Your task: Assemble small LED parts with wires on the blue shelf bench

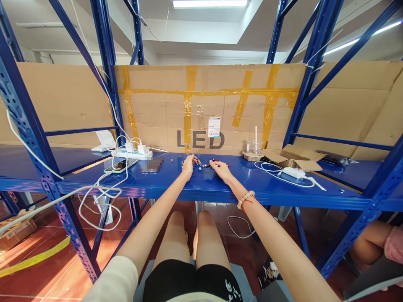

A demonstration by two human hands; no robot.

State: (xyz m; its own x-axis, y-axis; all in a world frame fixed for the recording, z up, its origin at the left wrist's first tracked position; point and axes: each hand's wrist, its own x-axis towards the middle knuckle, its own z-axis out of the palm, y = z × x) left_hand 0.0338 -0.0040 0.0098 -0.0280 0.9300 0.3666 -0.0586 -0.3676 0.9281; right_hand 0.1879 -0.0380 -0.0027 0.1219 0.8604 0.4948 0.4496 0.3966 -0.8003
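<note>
Both hands rest on the blue shelf top, close together. My left hand [188, 167] is closed, with the fingertips pinched together beside small brass-coloured and silvery parts [199, 162]. Whatever sits between its fingertips is too small to make out. My right hand [222, 171] is closed round a slim red and black tool [206, 165]. The tool's dark end points left towards the small parts, and bits of red show behind and to the right of the fingers. Its exact kind is hidden by the hand.
A white power strip [134, 154] with plugs and tangled white cables stands left, beside a phone [121, 166]. To the right are a plastic cup [254, 147], an opened cardboard box [294, 157] and a white adapter [294, 172]. Cardboard [151, 113] closes off the back; blue posts flank it.
</note>
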